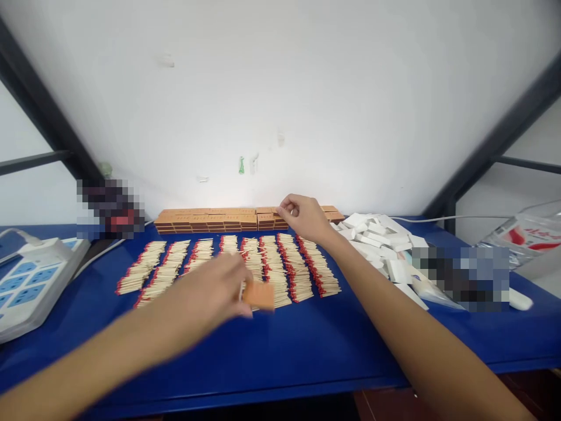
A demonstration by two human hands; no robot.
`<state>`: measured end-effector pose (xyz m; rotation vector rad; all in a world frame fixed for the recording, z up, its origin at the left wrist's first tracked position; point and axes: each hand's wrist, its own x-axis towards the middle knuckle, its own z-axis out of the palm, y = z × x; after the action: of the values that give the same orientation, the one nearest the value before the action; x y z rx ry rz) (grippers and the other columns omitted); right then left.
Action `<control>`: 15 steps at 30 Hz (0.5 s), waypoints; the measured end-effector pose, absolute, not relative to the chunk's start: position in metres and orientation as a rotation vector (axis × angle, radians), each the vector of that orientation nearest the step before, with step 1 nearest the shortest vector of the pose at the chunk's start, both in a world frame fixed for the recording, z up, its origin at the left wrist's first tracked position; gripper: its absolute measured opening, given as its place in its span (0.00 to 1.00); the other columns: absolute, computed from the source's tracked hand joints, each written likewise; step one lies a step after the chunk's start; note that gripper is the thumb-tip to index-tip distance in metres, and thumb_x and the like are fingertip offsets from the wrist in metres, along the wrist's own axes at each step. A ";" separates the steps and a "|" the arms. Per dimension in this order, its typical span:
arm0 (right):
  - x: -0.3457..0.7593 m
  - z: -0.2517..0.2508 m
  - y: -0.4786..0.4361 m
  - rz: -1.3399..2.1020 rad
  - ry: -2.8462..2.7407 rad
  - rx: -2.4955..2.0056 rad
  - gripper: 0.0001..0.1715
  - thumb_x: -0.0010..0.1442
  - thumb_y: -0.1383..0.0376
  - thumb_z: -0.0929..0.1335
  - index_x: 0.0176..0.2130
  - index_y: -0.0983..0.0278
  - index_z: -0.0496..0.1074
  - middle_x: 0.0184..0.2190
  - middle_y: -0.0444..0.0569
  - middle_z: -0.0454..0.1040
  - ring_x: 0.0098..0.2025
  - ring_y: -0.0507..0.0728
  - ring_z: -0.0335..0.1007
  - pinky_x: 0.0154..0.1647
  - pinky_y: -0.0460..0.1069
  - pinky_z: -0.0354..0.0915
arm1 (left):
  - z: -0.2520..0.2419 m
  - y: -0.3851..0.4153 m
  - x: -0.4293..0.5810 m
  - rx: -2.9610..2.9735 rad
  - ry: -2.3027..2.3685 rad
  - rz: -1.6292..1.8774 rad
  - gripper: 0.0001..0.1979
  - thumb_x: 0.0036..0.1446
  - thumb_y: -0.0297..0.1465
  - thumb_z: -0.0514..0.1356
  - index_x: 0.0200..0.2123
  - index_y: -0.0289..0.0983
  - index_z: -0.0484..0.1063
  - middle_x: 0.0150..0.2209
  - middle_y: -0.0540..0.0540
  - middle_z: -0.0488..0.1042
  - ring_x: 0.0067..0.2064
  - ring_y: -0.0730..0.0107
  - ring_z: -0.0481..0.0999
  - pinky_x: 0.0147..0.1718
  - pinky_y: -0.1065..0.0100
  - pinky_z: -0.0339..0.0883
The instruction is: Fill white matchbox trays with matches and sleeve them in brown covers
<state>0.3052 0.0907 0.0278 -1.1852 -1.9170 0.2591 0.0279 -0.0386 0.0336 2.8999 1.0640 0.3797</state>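
Matches [280,266] lie in red-tipped lines on the blue desk [307,345]. My left hand [214,286] holds a small orange box [259,295] over them, but it looks blurry. My right hand [304,216] pinches one brown box [279,211] in the back row [205,219] by the wall. I think I am picking a box out. Lifting it calls for a slow pull, so the others do not slide.

White card trays [377,237] heaped right of blue counter [280,345]; power strip [30,280] at left edge, plastic bag [526,234] far right
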 end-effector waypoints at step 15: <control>0.297 0.013 0.095 -0.024 -1.913 -1.988 0.55 0.55 0.32 0.72 0.59 0.73 0.65 0.52 0.70 0.78 0.54 0.74 0.75 0.49 0.58 0.70 | 0.047 0.009 -0.028 2.839 1.781 0.683 0.35 0.66 0.57 0.58 0.61 0.36 0.71 0.54 0.33 0.78 0.58 0.41 0.75 0.59 0.48 0.67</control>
<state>0.2972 0.0950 0.0126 -1.9879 -1.9134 -0.0241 -0.0279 0.0092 0.0473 2.8394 1.7813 0.6826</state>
